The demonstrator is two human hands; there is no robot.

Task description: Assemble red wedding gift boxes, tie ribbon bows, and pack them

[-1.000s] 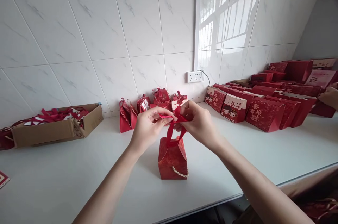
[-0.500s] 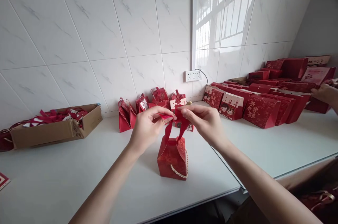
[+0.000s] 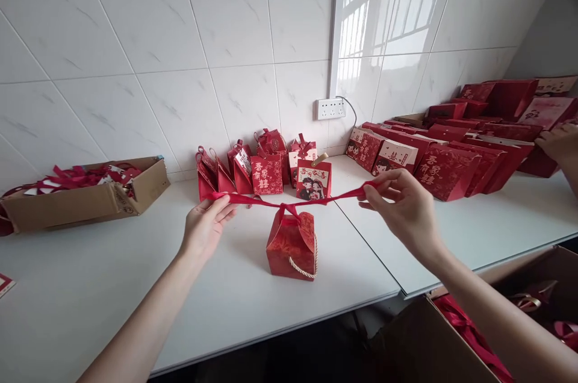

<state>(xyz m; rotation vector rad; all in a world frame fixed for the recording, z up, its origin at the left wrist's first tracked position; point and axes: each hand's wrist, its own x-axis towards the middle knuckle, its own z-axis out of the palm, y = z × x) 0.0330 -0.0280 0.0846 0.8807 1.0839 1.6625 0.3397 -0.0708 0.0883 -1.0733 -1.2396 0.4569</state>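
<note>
A small red gift box (image 3: 291, 245) with a gold rope handle stands on the white table (image 3: 90, 298) in front of me. A red ribbon (image 3: 334, 197) is knotted at its top and stretches out sideways to both sides. My left hand (image 3: 205, 226) pinches the ribbon's left end, and my right hand (image 3: 406, 208) pinches its right end. Both hands are held apart, well clear of the box.
Several finished red boxes (image 3: 266, 169) stand against the tiled wall behind. A cardboard box of ribbons (image 3: 85, 196) sits at the left. Rows of flat red cartons (image 3: 447, 172) fill the right, where another person's hand (image 3: 557, 145) reaches. An open carton (image 3: 428, 341) sits below the table edge.
My hands, which were close together above the box working the ribbon, have pulled apart sideways, drawing the ribbon taut into a knot. The view has dropped lower.
</note>
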